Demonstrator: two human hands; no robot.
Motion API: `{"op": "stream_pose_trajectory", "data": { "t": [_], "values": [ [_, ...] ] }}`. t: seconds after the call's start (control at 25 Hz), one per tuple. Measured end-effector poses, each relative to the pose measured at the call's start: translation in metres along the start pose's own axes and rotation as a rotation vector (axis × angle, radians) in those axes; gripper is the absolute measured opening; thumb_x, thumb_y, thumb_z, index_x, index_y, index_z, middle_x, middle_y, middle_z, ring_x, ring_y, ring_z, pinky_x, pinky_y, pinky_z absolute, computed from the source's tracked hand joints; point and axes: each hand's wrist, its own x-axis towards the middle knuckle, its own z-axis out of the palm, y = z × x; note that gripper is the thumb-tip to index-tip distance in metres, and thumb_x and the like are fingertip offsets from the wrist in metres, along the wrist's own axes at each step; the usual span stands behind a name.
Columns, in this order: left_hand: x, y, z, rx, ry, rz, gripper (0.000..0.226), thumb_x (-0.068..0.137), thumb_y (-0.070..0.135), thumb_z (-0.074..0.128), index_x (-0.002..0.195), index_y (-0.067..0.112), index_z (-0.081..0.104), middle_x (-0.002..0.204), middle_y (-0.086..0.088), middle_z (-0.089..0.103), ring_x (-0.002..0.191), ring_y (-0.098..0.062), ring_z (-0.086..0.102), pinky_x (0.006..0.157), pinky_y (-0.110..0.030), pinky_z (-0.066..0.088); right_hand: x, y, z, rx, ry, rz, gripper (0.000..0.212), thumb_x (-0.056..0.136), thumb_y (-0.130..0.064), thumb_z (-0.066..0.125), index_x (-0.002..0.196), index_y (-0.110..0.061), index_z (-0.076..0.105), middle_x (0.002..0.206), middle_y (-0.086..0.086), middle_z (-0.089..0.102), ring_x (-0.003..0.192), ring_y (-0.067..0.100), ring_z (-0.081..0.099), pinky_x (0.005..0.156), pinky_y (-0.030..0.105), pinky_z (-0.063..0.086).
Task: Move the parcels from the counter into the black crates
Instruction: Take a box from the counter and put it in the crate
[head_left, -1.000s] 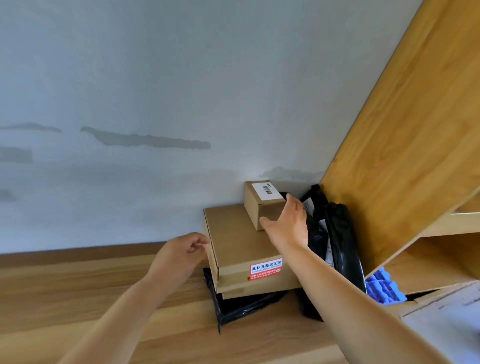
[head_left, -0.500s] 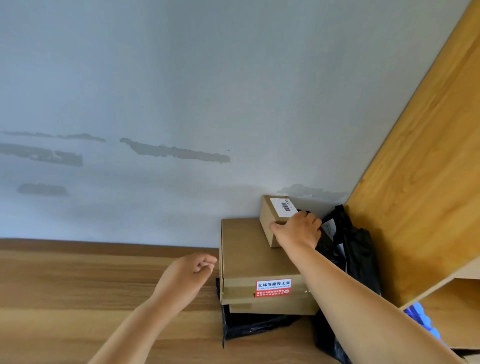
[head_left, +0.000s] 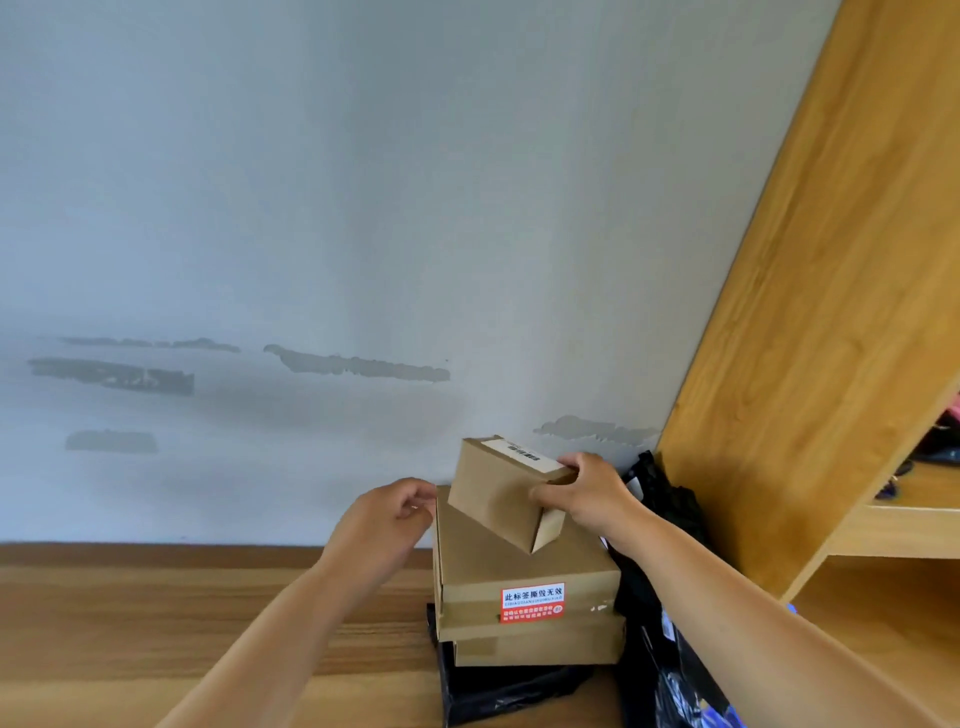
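Lighting: soft, even daylight, moderately bright; faint shadows on wall (head_left: 363, 208) beside wooden shelf unit (head_left: 810, 291). Quality: slightly soft focus throughout; wide-angle distortion leans verticals at the edges; no glare

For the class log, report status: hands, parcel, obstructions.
Right hand grips small brown cardboard box, tilted. Left hand loosely curled, holding nothing. Black crates not in view.
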Motion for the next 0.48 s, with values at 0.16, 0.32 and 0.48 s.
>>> {"op": "stream_pose_trajectory", "data": {
  "t": [0.16,0.32,0.48],
  "values": [
    [0.004,0.022,-0.016,-0.018,0.109,0.064,0.03,0.095,0.031,0.052,0.125,0.026,0.055,0.12,0.015,0.058,0.108,-0.007,0.056,0.091,-0.027,0.044,-0.024,-0.028,-0.017,0.088,-0.07,-0.15,0.071,0.071,-0.028,0.08,0.134,-0.018,0.049,0.113,-0.003,0.057,0.103,0.012,0.056,0.091,0.028,0.048],
    [0.003,0.041,-0.034,-0.317,0.1,-0.012,0.033,0.097,0.051,0.04,0.116,0.03,0.057,0.112,0.01,0.06,0.109,-0.013,0.057,0.093,-0.038,0.049,-0.042,-0.055,-0.028,0.008,-0.049,-0.357,0.072,0.071,-0.021,0.081,0.134,-0.019,0.046,0.121,-0.004,0.049,0.109,0.011,0.052,0.09,0.024,0.048],
    [-0.001,0.051,-0.05,-0.419,0.038,-0.1,0.039,0.095,0.057,0.038,0.116,0.03,0.055,0.112,0.006,0.059,0.105,-0.015,0.059,0.086,-0.037,0.053,-0.05,-0.069,-0.025,-0.106,-0.005,-0.535,0.079,0.068,-0.018,0.083,0.136,-0.019,0.043,0.123,-0.008,0.045,0.115,0.009,0.045,0.091,0.017,0.046]
  ]
}}
